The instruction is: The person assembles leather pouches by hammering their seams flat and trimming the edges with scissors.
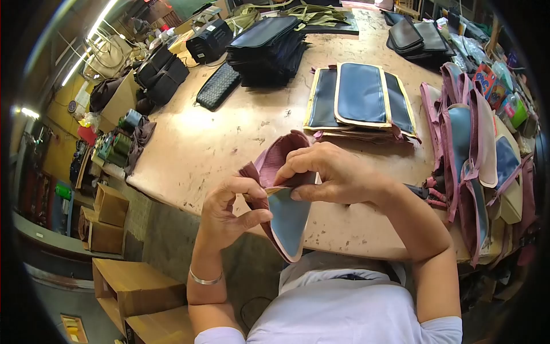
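Observation:
A pouch piece [289, 221], blue on the front with mauve lining and a pale edge, is held up over the near edge of the table. My left hand [232, 209] pinches its left side, with a bracelet on the wrist below. On the other side my right hand [326, 175] grips the upper edge between thumb and fingers. Between the two hands the mauve fabric stands open at the top, and a thin yellowish strip shows near the fingertips. The lower end of the piece hangs down in a rounded point.
Blue panels with yellow edges [364, 94] lie stacked beyond my right hand. Mauve and blue pieces [464, 149] are heaped at the right. A dark pouch stack [266, 51] and a patterned case [219, 86] sit farther back on the table [172, 155]. Cardboard boxes [140, 286] stand at lower left.

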Demonstrator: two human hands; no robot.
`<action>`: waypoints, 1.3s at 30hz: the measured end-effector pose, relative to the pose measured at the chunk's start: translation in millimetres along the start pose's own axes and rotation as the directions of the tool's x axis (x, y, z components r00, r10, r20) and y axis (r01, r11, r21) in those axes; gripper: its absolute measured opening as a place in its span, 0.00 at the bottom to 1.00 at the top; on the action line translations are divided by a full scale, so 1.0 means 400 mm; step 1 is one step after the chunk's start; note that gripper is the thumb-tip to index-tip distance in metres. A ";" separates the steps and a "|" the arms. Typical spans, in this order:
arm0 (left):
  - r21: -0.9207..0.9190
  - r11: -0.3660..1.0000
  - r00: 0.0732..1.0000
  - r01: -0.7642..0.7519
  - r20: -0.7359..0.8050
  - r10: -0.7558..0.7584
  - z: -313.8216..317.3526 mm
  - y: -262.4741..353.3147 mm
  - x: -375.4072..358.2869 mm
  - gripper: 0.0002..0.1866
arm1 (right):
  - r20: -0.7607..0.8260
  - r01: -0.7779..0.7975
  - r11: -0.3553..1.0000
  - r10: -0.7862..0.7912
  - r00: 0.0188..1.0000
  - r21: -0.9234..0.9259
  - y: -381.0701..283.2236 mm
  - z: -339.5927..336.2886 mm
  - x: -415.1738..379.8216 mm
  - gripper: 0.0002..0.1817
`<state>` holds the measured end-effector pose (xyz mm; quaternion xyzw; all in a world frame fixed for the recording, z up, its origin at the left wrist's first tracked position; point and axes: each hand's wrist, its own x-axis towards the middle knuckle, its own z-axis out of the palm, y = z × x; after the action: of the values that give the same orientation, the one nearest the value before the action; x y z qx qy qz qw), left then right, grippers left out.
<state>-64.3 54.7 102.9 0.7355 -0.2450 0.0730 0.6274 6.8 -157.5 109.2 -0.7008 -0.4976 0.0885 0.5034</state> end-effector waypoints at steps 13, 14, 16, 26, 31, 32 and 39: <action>0.527 0.830 0.976 -0.182 -0.009 0.220 0.041 0.038 -0.022 0.12 | 0.052 -0.185 0.980 0.182 0.982 0.067 -0.026 0.013 0.007 0.09; 0.521 0.834 0.977 -0.180 -0.002 0.212 0.039 0.037 -0.024 0.12 | 0.063 -0.180 0.982 0.176 0.982 0.059 -0.023 0.012 0.006 0.09; 0.514 0.832 0.973 -0.208 0.024 0.229 0.036 0.031 -0.023 0.12 | 0.067 -0.192 0.978 0.188 0.980 0.075 -0.025 0.010 0.005 0.10; 0.396 0.910 0.964 -0.125 -0.168 0.206 0.053 -0.024 -0.048 0.24 | 0.085 -0.140 0.983 0.131 0.988 0.116 -0.008 0.020 0.004 0.09; 0.400 0.916 0.994 0.037 -0.112 0.009 0.031 0.009 -0.022 0.30 | 0.038 -0.112 0.990 0.109 0.993 0.092 -0.012 0.019 -0.004 0.07; 0.418 0.908 0.994 0.019 -0.107 0.028 0.026 0.003 -0.022 0.30 | 0.030 -0.108 0.990 0.106 0.994 0.094 -0.008 0.020 -0.007 0.08; 0.299 0.924 0.971 -0.240 0.055 0.235 0.013 -0.035 -0.023 0.25 | 0.027 -0.179 0.967 0.177 0.984 0.179 -0.008 0.005 -0.022 0.11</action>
<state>-67.1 53.3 85.7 0.7886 -0.3238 0.1785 0.4914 -0.7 -163.3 107.6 -0.6934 -0.4254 0.1819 0.5524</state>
